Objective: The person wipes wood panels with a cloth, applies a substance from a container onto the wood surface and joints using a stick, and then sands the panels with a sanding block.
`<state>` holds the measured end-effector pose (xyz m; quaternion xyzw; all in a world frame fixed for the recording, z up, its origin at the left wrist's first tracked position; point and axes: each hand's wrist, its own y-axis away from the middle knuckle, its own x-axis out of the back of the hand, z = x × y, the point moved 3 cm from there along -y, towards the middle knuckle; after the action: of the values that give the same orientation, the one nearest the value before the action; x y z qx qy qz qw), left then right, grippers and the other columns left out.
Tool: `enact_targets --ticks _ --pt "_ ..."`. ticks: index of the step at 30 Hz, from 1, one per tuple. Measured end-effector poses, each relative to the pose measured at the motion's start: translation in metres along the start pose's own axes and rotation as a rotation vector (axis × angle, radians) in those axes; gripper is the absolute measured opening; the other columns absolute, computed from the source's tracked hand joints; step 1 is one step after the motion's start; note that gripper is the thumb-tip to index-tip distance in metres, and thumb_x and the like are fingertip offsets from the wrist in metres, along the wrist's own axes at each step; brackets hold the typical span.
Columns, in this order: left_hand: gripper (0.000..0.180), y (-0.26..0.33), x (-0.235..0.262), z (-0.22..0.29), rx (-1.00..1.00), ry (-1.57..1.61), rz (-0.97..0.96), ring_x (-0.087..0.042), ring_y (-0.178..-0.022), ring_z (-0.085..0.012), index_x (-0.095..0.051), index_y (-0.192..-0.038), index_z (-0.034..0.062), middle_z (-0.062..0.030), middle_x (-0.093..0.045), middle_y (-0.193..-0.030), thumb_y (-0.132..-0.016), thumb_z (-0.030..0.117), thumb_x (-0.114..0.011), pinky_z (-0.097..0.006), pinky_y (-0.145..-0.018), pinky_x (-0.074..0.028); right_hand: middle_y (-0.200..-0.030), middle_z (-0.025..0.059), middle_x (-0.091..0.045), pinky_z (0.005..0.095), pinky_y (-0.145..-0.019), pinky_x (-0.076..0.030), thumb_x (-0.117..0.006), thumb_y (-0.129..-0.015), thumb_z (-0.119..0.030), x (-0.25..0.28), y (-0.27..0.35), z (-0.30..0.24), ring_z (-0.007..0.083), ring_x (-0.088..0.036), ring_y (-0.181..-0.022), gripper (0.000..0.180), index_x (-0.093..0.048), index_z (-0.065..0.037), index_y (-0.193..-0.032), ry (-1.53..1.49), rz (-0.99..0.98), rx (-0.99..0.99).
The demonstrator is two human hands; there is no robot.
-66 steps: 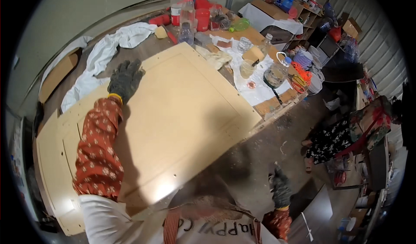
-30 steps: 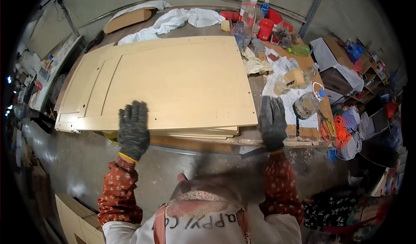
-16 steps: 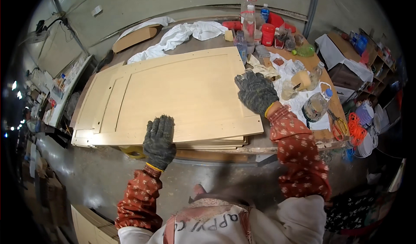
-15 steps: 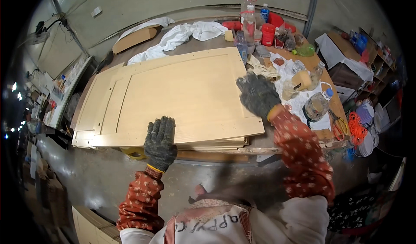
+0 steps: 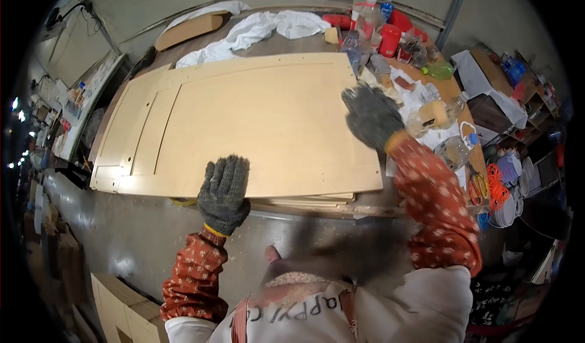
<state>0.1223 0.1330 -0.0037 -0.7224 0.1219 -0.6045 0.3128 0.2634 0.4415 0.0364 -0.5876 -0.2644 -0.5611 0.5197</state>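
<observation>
Under both gloves lay the panel [image 5: 256, 117]: I saw my left hand [image 5: 224, 192] spread flat on its near edge, my right hand [image 5: 372, 115] open, blurred, over its right end, seemingly repositioning; next needs firm grip.

**Workbench layout, head view**

Lying flat across the bench [image 5: 390, 212]: door panel [image 5: 256, 123], resting atop a stack of further boards [image 5: 317, 200] showing at its near edge. Left hand [image 5: 224, 194] pressing on the panel's near edge; right hand [image 5: 372, 116] hovering over its right end. Lying behind the panel: crumpled cloth [image 5: 256, 29], with a flat cardboard piece [image 5: 189, 31] to its left. Crowding the bench right of the panel: bottles [image 5: 364, 5], cup [image 5: 390, 39], tape roll [image 5: 434, 113]. Standing on the floor near left: cardboard box [image 5: 125, 309].
</observation>
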Motion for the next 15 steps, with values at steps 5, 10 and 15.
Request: enact_targets --ticks 5,10,15 --pt "0.071 -0.005 0.003 0.000 0.035 0.008 -0.022 -0.051 -0.120 -0.0337 -0.056 -0.126 0.0082 -0.0142 -0.055 -0.128 -0.055 0.003 -0.057 -0.049 -0.105 -0.037 -0.108 0.0172 -0.060 0.0439 -0.087 -0.049 -0.056 -0.080 -0.015 0.079 0.103 -0.041 0.0347 -0.056 -0.105 0.038 -0.060 -0.006 -0.116 -0.183 0.134 0.201" --pt "0.070 -0.003 0.008 -0.002 0.017 -0.005 0.000 -0.052 -0.118 -0.0326 -0.056 -0.126 0.0095 -0.0131 -0.055 -0.128 -0.056 0.004 -0.057 -0.049 -0.104 -0.038 -0.108 0.0173 -0.060 0.0440 -0.084 -0.050 -0.058 -0.083 -0.022 0.044 0.066 -0.013 0.0363 -0.056 -0.106 0.040 -0.059 -0.008 -0.120 -0.038 0.192 0.245" --pt "0.058 -0.016 -0.003 0.011 -0.039 0.015 0.015 -0.054 -0.116 -0.0310 -0.055 -0.127 0.0104 -0.0131 -0.057 -0.125 -0.070 0.004 -0.051 -0.047 -0.099 -0.043 -0.118 0.0177 -0.059 0.0403 -0.088 -0.046 -0.057 -0.085 -0.028 -0.066 0.010 0.137 0.0356 -0.056 -0.102 0.037 -0.060 -0.010 -0.118 0.007 0.213 0.080"
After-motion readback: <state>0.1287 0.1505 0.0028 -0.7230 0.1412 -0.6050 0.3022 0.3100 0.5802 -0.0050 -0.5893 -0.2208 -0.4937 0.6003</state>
